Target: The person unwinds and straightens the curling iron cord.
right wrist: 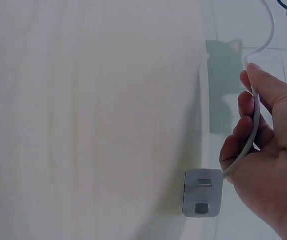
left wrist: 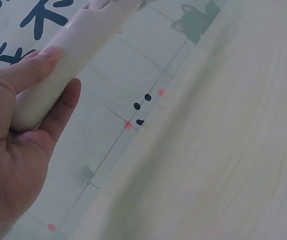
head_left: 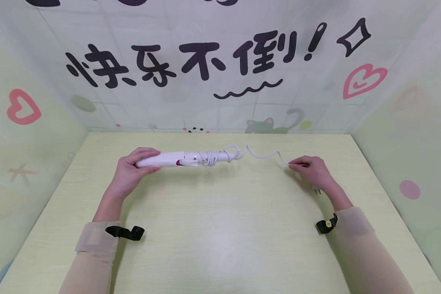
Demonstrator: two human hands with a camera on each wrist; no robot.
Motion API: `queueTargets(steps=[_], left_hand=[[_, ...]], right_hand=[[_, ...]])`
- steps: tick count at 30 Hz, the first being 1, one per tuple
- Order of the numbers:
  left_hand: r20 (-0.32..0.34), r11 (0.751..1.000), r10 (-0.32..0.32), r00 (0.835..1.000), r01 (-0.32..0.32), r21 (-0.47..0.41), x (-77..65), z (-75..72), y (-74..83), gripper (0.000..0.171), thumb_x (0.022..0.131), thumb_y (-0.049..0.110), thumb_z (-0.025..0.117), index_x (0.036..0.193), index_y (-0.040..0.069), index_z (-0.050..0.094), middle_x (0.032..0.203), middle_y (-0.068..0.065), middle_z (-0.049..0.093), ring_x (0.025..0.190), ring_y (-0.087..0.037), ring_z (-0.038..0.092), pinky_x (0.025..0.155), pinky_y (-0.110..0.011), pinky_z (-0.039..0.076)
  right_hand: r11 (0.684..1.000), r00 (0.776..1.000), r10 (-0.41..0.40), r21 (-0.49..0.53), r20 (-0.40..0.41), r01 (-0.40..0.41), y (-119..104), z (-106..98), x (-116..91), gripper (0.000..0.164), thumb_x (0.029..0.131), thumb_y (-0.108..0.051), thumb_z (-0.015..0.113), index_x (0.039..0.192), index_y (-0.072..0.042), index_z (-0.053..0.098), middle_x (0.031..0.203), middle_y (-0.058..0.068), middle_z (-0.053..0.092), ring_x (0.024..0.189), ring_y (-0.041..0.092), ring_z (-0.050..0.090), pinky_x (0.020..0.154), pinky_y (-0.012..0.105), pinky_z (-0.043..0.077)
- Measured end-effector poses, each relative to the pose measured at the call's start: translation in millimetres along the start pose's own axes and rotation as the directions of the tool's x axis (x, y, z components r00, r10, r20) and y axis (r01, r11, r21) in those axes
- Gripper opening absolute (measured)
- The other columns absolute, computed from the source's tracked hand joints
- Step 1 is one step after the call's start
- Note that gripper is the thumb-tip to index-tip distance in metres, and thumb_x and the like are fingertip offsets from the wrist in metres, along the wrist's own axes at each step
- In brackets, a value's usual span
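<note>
I am in a decorated space like a booth: pale walls (head_left: pixel 169 112), printed with large black characters (head_left: pixel 204 63) and a greyish-green cat (head_left: pixel 261 126), enclose three sides of the light wood-grain table (head_left: pixel 220 228).

L hand (head_left: pixel 128 173) gripping, R hand (head_left: pixel 313 170) pinching, well apart, arms (head_left: pixel 92 263) fwd

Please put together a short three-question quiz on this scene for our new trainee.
1. Choose one: between the white hair-styling iron and the right hand, the cord runs (a) straight and taut, (b) in loose waves, (c) in a tight knot.
2. True or false: the left hand grips the iron's thicker end.
3. Fill in: the plug shows ___ prongs in the right wrist view.

Key: 1. b; 2. true; 3. two.
</note>
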State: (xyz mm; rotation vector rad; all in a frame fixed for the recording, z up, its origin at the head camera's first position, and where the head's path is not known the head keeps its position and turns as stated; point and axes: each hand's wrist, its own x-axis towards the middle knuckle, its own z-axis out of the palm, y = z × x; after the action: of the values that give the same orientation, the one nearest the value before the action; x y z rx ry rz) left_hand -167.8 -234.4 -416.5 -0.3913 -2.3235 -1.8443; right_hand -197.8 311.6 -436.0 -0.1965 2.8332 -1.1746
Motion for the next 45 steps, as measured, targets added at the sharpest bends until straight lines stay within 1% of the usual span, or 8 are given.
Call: queueTargets(steps=[5, 14, 19, 23, 27, 31, 36, 45], left_hand=[[0.005, 1.000, -0.003, 1.000, 0.003, -0.007, 0.5, 0.9, 0.6, 0.038, 0.085, -0.009, 0.079, 0.122, -0.003, 0.072, 0.119, 0.009, 0.067, 0.111, -0.014, 0.059, 0.087, -0.015, 0.053], [0.013, 1.000, -0.008, 1.000, 0.008, -0.013, 1.0, 3.0, 2.4, 0.038, 0.085, -0.009, 0.079, 0.122, -0.004, 0.072, 0.119, 0.008, 0.067, 0.112, -0.014, 0.058, 0.086, -0.016, 0.054], [0.016, 1.000, -0.012, 1.000, 0.012, -0.006, 0.7, 3.4, 3.4, 0.038, 0.084, -0.010, 0.079, 0.121, -0.003, 0.072, 0.119, 0.009, 0.067, 0.112, -0.014, 0.058, 0.086, -0.016, 0.054], [0.023, 1.000, -0.013, 1.000, 0.013, 0.004, 0.8, 3.7, 3.7, 0.038, 0.085, -0.009, 0.079, 0.122, -0.003, 0.072, 0.119, 0.010, 0.067, 0.113, -0.014, 0.057, 0.087, -0.016, 0.053], [0.026, 1.000, -0.019, 0.999, 0.019, 0.009, 0.6, 3.3, 3.7, 0.038, 0.085, -0.009, 0.079, 0.122, -0.003, 0.072, 0.119, 0.010, 0.066, 0.114, -0.014, 0.056, 0.088, -0.016, 0.053], [0.028, 1.000, -0.012, 1.000, 0.012, 0.011, 1.2, 3.9, 4.1, 0.038, 0.085, -0.009, 0.079, 0.122, -0.004, 0.072, 0.119, 0.011, 0.066, 0.114, -0.014, 0.056, 0.088, -0.016, 0.053], [0.031, 1.000, 0.001, 1.000, -0.001, 0.005, 2.2, 4.8, 4.0, 0.038, 0.085, -0.009, 0.079, 0.122, -0.004, 0.072, 0.119, 0.010, 0.067, 0.113, -0.014, 0.057, 0.087, -0.016, 0.054], [0.049, 1.000, 0.019, 0.999, -0.020, 0.015, 2.1, 5.0, 2.0, 0.037, 0.085, -0.010, 0.079, 0.121, -0.006, 0.071, 0.118, 0.010, 0.067, 0.113, -0.014, 0.058, 0.086, -0.016, 0.054]], right_hand=[[1.000, 0.999, 0.011, 0.000, 0.032, -0.011, 1, 1, 0, 0.029, 0.099, -0.025, 0.072, 0.116, -0.002, 0.075, 0.114, 0.016, 0.073, 0.104, 0.030, 0.066, 0.085, 0.035, 0.051], [1.000, 0.997, -0.006, -0.004, 0.082, 0.006, 0, 6, 0, 0.035, 0.106, -0.028, 0.061, 0.121, 0.002, 0.071, 0.116, 0.020, 0.071, 0.109, 0.035, 0.064, 0.091, 0.043, 0.051], [1.000, 0.996, -0.016, -0.020, 0.090, 0.017, -2, 9, 2, 0.033, 0.106, -0.025, 0.061, 0.121, 0.002, 0.071, 0.118, 0.019, 0.071, 0.108, 0.035, 0.063, 0.088, 0.041, 0.052], [1.000, 0.997, -0.022, -0.018, 0.075, 0.024, -6, 13, 5, 0.030, 0.105, -0.022, 0.061, 0.121, 0.002, 0.071, 0.115, 0.019, 0.072, 0.104, 0.034, 0.064, 0.085, 0.040, 0.052], [0.999, 0.999, -0.041, -0.007, 0.023, 0.041, -16, 19, 12, 0.030, 0.106, -0.021, 0.060, 0.120, 0.003, 0.071, 0.115, 0.020, 0.072, 0.104, 0.034, 0.064, 0.088, 0.044, 0.052], [0.995, 0.996, -0.088, 0.049, -0.019, 0.089, -35, 26, 20, 0.028, 0.105, -0.018, 0.060, 0.121, 0.003, 0.070, 0.116, 0.020, 0.071, 0.106, 0.035, 0.065, 0.091, 0.046, 0.053], [0.977, 0.985, -0.166, 0.130, -0.037, 0.169, -59, 39, 27, 0.026, 0.103, -0.013, 0.063, 0.122, 0.005, 0.069, 0.115, 0.019, 0.071, 0.104, 0.032, 0.067, 0.089, 0.044, 0.055], [0.927, 0.947, -0.300, 0.198, -0.117, 0.319, -86, 56, 37, 0.029, 0.106, -0.012, 0.058, 0.129, 0.005, 0.065, 0.123, 0.020, 0.069, 0.109, 0.033, 0.064, 0.096, 0.048, 0.052]])
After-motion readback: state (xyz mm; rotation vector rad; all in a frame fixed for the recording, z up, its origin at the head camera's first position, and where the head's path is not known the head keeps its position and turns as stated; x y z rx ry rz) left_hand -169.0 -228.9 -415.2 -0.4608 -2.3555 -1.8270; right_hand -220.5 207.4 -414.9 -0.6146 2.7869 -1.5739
